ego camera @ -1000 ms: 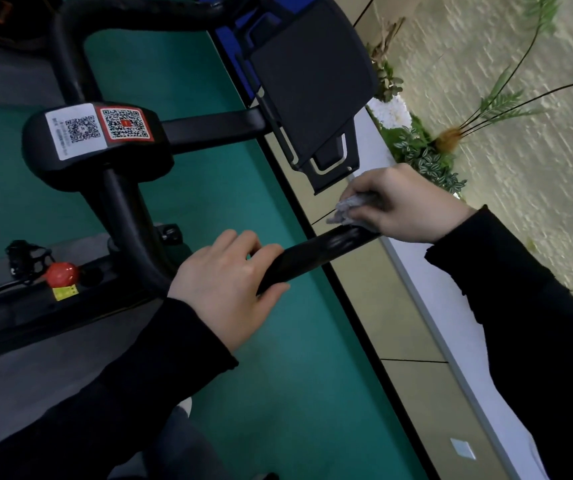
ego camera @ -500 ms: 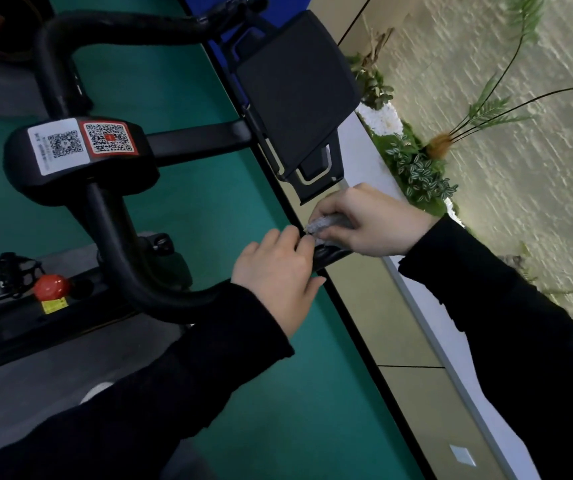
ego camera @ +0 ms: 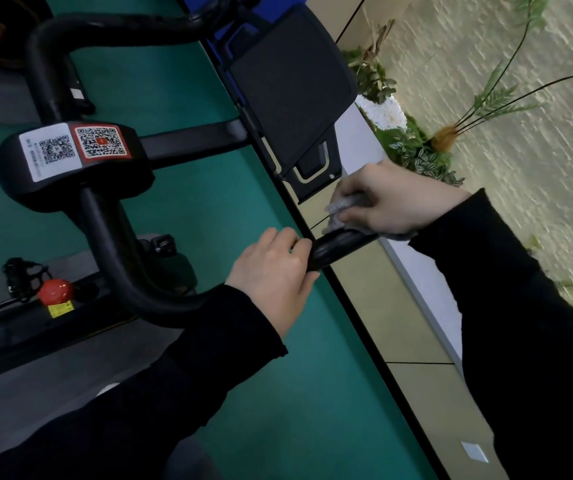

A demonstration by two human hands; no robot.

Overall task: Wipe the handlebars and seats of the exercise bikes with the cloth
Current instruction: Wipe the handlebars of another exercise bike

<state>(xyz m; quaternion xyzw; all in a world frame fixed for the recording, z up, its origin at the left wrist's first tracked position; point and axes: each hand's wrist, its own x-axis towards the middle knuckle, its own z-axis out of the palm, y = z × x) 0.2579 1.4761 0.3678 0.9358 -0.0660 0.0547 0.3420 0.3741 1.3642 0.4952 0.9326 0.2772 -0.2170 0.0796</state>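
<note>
Right hand (ego camera: 394, 199) hides most cloth (ego camera: 342, 206) and handlebar (ego camera: 338, 247) end.

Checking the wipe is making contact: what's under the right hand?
A crumpled grey cloth, gripped by the right hand against the handlebar. The hand covers most of the cloth and the bar's tip.

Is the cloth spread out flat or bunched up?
Bunched up: the cloth is crumpled inside the right hand, pressed against the handlebar end.
</note>
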